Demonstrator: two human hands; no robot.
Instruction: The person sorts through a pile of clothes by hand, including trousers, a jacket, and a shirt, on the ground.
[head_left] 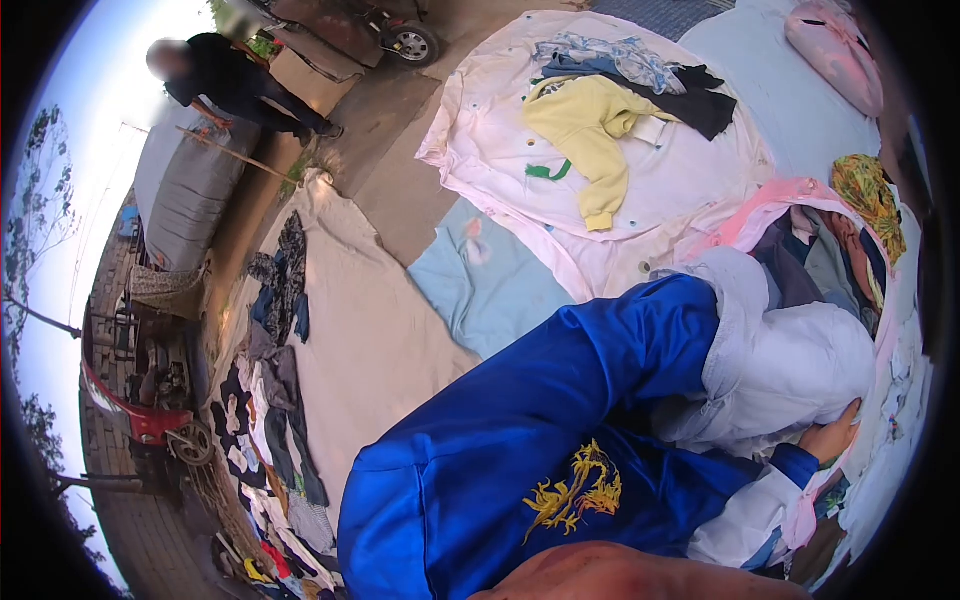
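Note:
My right hand (832,437) shows at the lower right, against the lower edge of a bulging white cloth (812,362). Its back is visible, but its fingers are mostly hidden, so I cannot tell if they grip. My left arm, in a shiny blue sleeve (625,335), reaches to the ruffled edge of white fabric; my left hand is out of sight there. Just beyond the white cloth, dark, grey and brown clothes (815,250) lie heaped inside a pink-edged sheet (705,237). Gold embroidery (580,492) decorates the blue jacket front.
A yellow sweatshirt (590,130) and other garments lie on the pale sheet. A light blue cloth (490,275) is beside a beige sheet (350,300), with many clothes along its edge. A person (225,85) in dark clothes stands near a covered load (195,170). A red motorcycle (150,420) is parked at left.

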